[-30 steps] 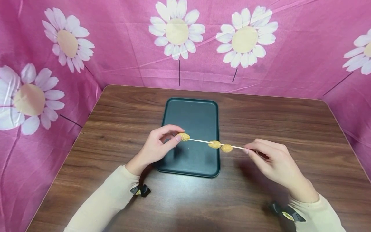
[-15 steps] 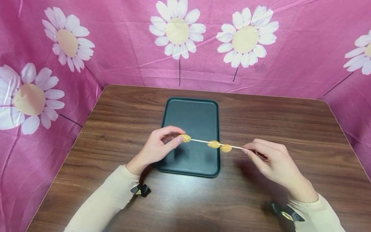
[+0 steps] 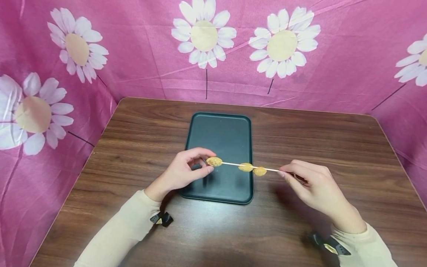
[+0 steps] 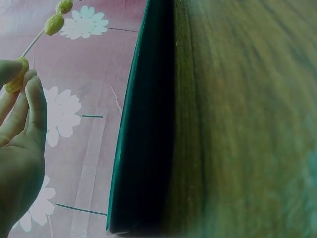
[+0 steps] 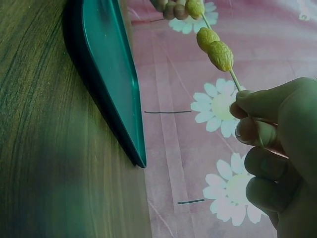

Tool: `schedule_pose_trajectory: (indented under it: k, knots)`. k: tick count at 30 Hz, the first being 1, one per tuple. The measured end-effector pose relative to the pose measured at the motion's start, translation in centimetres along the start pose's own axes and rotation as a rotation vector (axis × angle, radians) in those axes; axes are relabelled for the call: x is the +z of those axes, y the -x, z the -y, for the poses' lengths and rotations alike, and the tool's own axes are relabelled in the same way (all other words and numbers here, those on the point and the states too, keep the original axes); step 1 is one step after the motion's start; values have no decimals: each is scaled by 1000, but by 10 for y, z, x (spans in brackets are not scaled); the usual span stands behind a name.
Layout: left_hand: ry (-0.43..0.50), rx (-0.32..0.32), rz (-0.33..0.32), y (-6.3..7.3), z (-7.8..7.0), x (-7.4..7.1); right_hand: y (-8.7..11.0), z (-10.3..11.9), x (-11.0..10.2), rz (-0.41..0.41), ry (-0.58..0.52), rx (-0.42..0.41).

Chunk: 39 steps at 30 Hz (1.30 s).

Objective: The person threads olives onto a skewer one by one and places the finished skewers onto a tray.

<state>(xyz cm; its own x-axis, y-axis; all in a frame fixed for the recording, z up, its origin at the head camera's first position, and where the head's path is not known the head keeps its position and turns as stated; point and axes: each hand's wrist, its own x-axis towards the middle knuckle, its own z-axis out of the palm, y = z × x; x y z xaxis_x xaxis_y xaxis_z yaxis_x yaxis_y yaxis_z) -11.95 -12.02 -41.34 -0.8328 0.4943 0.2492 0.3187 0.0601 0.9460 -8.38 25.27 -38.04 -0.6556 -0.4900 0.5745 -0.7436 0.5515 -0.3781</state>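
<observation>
Three yellow, wrinkled dried fruits sit on a thin wooden skewer (image 3: 230,163) held almost level above the tray's front part. My left hand (image 3: 186,168) has its thumb and fingers about the end dried fruit (image 3: 214,161); in the left wrist view the thumb (image 4: 9,71) lies against that fruit. Farther right, the middle dried fruit (image 3: 245,167) and the third dried fruit (image 3: 260,171) touch or nearly touch. My right hand (image 3: 317,187) pinches the skewer's other end between thumb and fingers. Its curled fingers (image 5: 265,163) show around the stick in the right wrist view.
A dark green rectangular tray (image 3: 218,135) lies on the brown wooden table (image 3: 300,133). Pink cloth (image 3: 233,83) with large daisies hangs behind the table and at both sides. Small black devices (image 3: 162,219) are strapped at the cuffs.
The left thumb has slid down off the front of the end fruit, leaving more of it visible. That fruit has shifted slightly right and toward me. The right hand stays nearly still.
</observation>
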Motion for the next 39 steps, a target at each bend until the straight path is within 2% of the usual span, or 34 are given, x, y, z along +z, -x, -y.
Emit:
schedule_pose_trajectory:
  k: [5,17,27,33,39]
  knots:
    - [-5,-2,-5,-1,-2,1,-1,-1,2,-26,-1,-36]
    - [-17,16,23,-2,0,1,-6,1,1,-27,34,-86]
    - [-21,22,31,-3,1,4,-12,3,5,-16,35,-100]
    - [-12,33,24,-5,3,4,-14,6,6,15,19,-70]
    - [-7,26,18,-7,2,6,-17,5,9,-18,22,-102]
